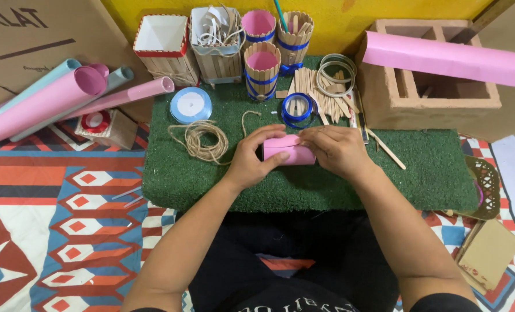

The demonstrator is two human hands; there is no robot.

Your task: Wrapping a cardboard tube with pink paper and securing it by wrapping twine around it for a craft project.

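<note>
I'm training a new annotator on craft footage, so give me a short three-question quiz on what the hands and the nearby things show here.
1. True or false: both hands hold the pink paper tube over the green turf mat.
2. Which lies nearest the left hand? A) coil of twine B) brick block C) cardboard scraps
3. Fill in: the blue ribbon spool lies just beyond the tube, beside a pile of wooden ____.

Key: 1 true, the left hand and right hand grip its two ends; 2 A; 3 sticks.
</note>
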